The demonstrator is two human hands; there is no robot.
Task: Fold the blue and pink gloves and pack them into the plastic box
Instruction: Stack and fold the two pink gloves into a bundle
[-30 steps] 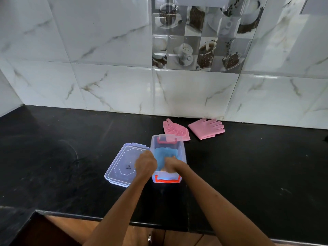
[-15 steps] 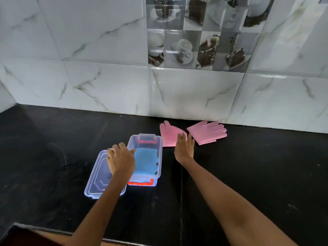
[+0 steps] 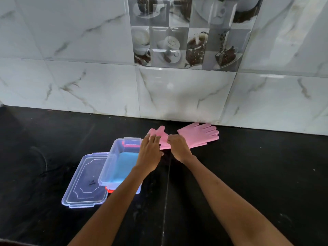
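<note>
A clear plastic box [image 3: 111, 158] with red latches stands on the black counter, the folded blue gloves [image 3: 124, 166] lying inside it. Just behind it, one pink glove [image 3: 163, 141] lies flat. My left hand [image 3: 150, 151] reaches across the box's far right corner, its fingers spread flat on that glove's left side. My right hand [image 3: 179, 146] pinches the same glove's right edge with curled fingers. A second pink glove [image 3: 200, 134] lies flat to the right, next to the wall, touched by neither hand.
The box's clear lid [image 3: 85, 181] lies flat against the box's left side. The tiled wall [image 3: 177, 96] rises right behind the gloves. Black counter [image 3: 248, 174] stretches to the right and left of the box.
My left hand has left the box and come over to the near pink glove. My right hand, flat on the glove half a second ago, now curls on its edge.
</note>
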